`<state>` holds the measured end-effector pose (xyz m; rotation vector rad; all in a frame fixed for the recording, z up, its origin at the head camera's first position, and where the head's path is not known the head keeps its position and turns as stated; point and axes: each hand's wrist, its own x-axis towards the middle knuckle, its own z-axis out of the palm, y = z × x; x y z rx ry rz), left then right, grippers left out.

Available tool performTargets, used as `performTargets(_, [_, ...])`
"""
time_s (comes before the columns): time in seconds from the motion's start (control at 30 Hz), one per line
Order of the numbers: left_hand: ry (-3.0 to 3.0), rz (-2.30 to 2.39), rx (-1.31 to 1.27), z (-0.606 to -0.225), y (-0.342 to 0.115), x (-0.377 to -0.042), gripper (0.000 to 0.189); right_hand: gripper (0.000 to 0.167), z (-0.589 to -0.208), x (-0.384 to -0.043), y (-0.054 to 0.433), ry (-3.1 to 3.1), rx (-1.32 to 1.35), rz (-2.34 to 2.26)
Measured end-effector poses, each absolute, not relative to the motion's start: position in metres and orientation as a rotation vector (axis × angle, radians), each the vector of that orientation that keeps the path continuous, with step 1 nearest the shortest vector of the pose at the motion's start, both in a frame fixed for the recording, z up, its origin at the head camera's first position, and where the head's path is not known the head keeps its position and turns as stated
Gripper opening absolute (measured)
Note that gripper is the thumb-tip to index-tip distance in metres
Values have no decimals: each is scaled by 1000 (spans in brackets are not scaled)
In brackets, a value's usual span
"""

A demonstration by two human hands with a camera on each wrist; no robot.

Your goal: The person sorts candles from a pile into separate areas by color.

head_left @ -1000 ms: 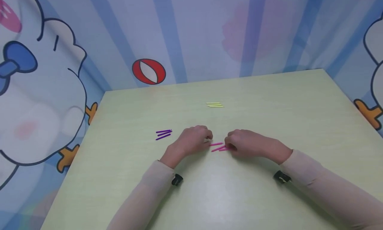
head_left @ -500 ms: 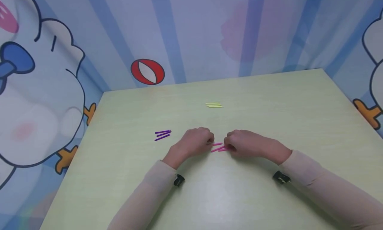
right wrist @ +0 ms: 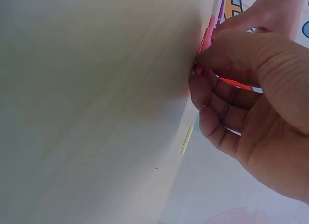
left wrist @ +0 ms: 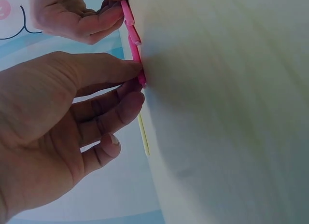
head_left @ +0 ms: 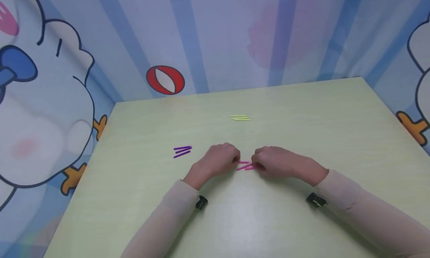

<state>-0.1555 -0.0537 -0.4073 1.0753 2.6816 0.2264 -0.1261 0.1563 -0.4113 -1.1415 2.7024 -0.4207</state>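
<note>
Three thin pink sticks lie close together on the pale table in the head view, between the two hands. My left hand [head_left: 218, 159] pinches the left end of the upper pink stick [head_left: 244, 162] between thumb and fingertips. The left wrist view shows that thumb [left wrist: 128, 67] against the stick. My right hand [head_left: 277, 161] pinches at the right end of the lower pink sticks [head_left: 244, 167]; its fingers hide those ends. In the right wrist view its thumb and finger hold a pink stick [right wrist: 208, 38] near the table surface. Whether it holds one or two cannot be told.
Several purple sticks [head_left: 183, 150] lie left of the left hand. Yellow sticks [head_left: 240, 118] lie farther back on the table [head_left: 302, 112]. Cartoon-printed walls stand along the table's back and sides, with a printed red ball [head_left: 160, 84].
My left hand has shifted slightly right and now grips the upper pink stick, which has turned a little to lie more level. The right hand stays nearly still.
</note>
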Motion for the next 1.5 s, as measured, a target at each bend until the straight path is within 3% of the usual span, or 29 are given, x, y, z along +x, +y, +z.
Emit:
performTargets(1.07, [2671, 254, 1052, -409, -54, -157, 11, 5, -402, -147, 245, 2887, -839, -407])
performTargets(1.5, [2669, 255, 1059, -410, -55, -157, 12, 7, -409, -152, 271, 2929, -730, -390])
